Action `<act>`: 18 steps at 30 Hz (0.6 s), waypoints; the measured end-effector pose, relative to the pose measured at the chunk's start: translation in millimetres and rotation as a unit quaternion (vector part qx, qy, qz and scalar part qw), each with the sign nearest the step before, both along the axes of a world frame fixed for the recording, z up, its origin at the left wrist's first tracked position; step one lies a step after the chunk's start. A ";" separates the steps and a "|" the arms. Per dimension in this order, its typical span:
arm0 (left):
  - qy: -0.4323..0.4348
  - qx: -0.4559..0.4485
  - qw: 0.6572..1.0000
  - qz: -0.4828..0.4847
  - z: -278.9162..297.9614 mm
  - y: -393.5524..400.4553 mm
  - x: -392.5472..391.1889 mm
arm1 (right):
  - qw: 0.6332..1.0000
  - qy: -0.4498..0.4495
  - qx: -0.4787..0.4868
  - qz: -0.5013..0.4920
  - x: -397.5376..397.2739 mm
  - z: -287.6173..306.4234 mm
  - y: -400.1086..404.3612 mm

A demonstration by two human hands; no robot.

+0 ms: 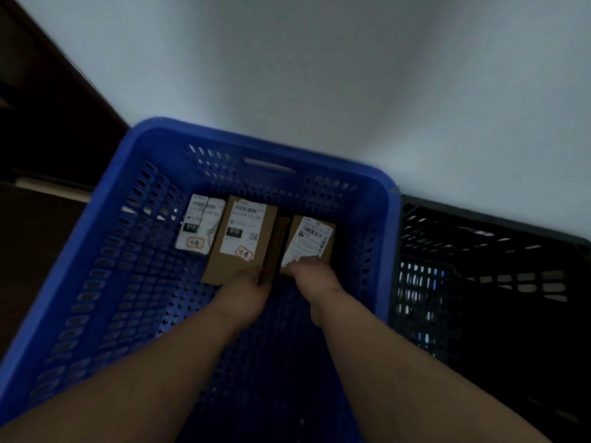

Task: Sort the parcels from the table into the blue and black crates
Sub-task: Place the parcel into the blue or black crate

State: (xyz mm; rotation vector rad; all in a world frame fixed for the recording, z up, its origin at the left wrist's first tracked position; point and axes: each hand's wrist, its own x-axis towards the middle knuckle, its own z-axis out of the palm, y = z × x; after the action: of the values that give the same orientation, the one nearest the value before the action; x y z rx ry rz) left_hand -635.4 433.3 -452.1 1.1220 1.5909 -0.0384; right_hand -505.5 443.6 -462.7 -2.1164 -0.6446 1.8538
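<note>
Both your hands are down in the blue crate [105,251] at mid-frame: left hand [248,290] gripping the middle box [238,247], right hand [315,276] the right box [311,239]. Likely light, stiff cardboard; hold the edges.

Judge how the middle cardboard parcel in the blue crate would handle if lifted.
The middle parcel looks like a flat cardboard box, so probably stiff and unlikely to roll. Its thin shape suggests it is light. The left hand at its near edge hints that one hand could lift it.
</note>
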 end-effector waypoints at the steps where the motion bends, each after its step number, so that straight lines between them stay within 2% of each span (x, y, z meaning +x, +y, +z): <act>1: 0.004 0.005 1.000 0.006 12.2 -2.7 -2.1 | 1.000 0.005 0.012 0.011 2.9 16.4 -2.4; 6: 0.021 0.074 0.996 0.042 83.0 -23.1 -3.8 | 0.996 0.009 0.076 0.040 18.5 101.4 -24.8; 10: 0.007 0.113 0.992 0.051 137.9 -47.4 5.7 | 0.989 -0.026 0.136 0.050 33.0 162.8 -58.3; 14: -0.008 0.162 0.987 -0.001 185.9 -87.9 18.7 | 0.974 -0.102 0.192 0.062 54.5 212.3 -116.1; 18: -0.033 0.186 0.981 -0.047 220.8 -146.9 25.3 | 0.945 -0.198 0.235 0.116 73.2 246.9 -190.7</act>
State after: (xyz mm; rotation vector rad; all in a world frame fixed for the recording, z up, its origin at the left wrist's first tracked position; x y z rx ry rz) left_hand -610.1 286.4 -231.3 1.4704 1.5226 0.2406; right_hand -432.3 252.9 -215.8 -2.1490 -1.3278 1.1926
